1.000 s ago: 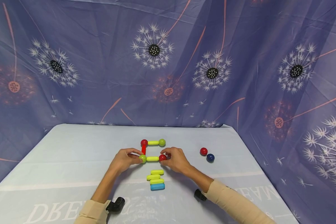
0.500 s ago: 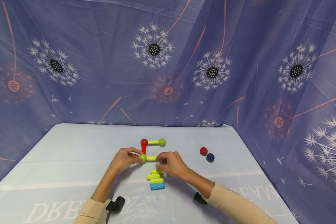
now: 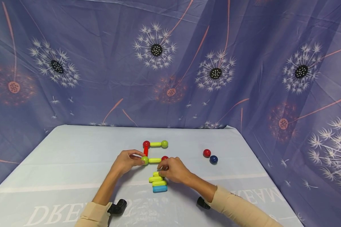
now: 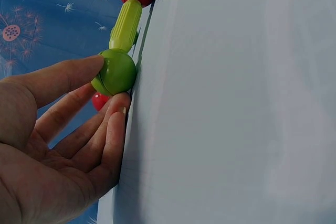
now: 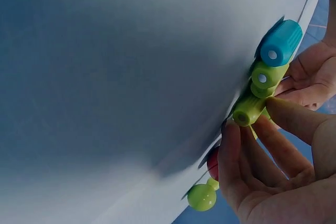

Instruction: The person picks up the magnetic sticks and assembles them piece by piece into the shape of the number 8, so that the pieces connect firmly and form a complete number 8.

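My left hand (image 3: 127, 162) pinches the green ball (image 4: 116, 72) at the near corner of a ball-and-rod figure. From that ball a yellow-green rod (image 3: 154, 160) runs right to a red ball (image 3: 164, 158), partly behind my right hand (image 3: 174, 170). A red rod (image 3: 146, 151) leads back to another red ball (image 3: 146, 144), joined by a second yellow-green rod (image 3: 155, 144) to a far green ball (image 3: 164, 144). My right thumb and fingers pinch a loose yellow-green rod (image 5: 245, 113), the farthest of the group lying in front of the figure.
Two more loose yellow-green rods (image 3: 159, 183) and a blue rod (image 3: 160, 189) lie close together near the right hand. Farther right on the table (image 3: 88, 142) are a loose red ball (image 3: 206, 153) and a dark blue ball (image 3: 213, 159). A patterned cloth (image 3: 108, 63) hangs behind.
My right hand has let go of the figure's red ball and moved toward me, to the farthest loose yellow-green rod, which it now pinches. The left hand stays on the green ball.
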